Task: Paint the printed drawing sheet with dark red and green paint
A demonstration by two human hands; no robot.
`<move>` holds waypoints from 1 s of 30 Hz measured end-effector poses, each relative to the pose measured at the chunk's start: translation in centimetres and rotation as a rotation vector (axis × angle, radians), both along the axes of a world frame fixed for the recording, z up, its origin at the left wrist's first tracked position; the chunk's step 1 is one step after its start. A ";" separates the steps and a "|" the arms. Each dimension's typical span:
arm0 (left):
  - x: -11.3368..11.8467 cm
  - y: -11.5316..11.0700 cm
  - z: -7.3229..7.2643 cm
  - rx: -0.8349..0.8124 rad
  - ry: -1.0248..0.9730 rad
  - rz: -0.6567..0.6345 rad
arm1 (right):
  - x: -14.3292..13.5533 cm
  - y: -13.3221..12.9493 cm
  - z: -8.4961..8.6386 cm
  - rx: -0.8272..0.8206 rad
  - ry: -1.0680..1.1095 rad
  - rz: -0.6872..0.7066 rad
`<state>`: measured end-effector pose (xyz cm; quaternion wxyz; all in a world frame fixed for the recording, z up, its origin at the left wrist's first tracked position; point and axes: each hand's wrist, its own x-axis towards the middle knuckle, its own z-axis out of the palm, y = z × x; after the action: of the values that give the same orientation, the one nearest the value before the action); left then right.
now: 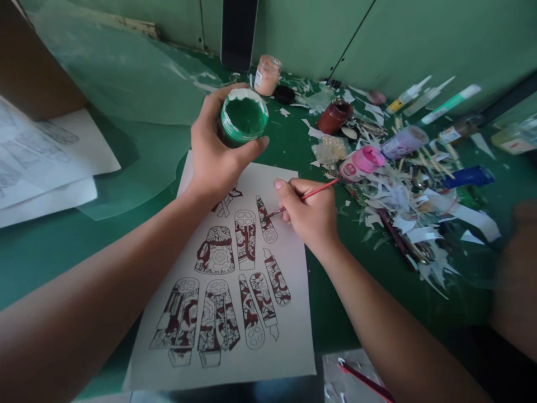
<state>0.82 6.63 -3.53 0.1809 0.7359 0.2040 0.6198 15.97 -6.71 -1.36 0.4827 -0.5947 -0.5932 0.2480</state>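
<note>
My left hand [220, 148] is wrapped round an open jar of green paint [244, 117], tilted so its inside shows, above the top of a white sheet of paper [289, 347]. Between the fingers and thumb of my right hand [312, 215] is a thin red paintbrush [321, 190]. Its tip touches a narrow tapered figure [265, 218] printed near the sheet's right edge. That figure bears dark red areas and a little green near its top. Other outlined pieces, such as a flowered one [216, 252], are partly painted dark red. My left hand and wrist hide part of the top drawing.
On the green table [168, 184], a peach paint jar [267, 75], a dark red jar [334, 116] and a pink one [363, 162] stand behind my right hand. Paper scraps [403, 207] are heaped at right. A phone [239, 33] leans at the back; printed sheets [50, 145] lie left.
</note>
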 end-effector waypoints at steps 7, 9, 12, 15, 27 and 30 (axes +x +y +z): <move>0.1 -0.3 0.3 -0.049 0.006 0.017 | -0.1 0.0 0.1 -0.013 0.010 0.010; 0.1 -0.2 0.2 -0.045 0.001 0.019 | -0.1 0.0 0.1 -0.008 -0.012 -0.001; 0.1 0.0 0.1 -0.013 -0.008 0.012 | 0.0 0.0 0.0 0.001 0.011 0.002; 0.1 0.1 -0.1 -0.007 -0.006 0.022 | 0.0 0.0 -0.1 -0.014 0.030 0.022; 0.0 -0.1 0.1 -0.010 -0.005 0.019 | 0.0 0.0 0.0 -0.018 -0.014 0.018; 0.0 0.0 -0.1 -0.005 -0.003 0.017 | 0.0 0.0 0.0 -0.016 -0.009 0.007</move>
<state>0.77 6.66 -3.62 0.1778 0.7328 0.2116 0.6218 15.97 -6.74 -1.39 0.4746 -0.5975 -0.5954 0.2516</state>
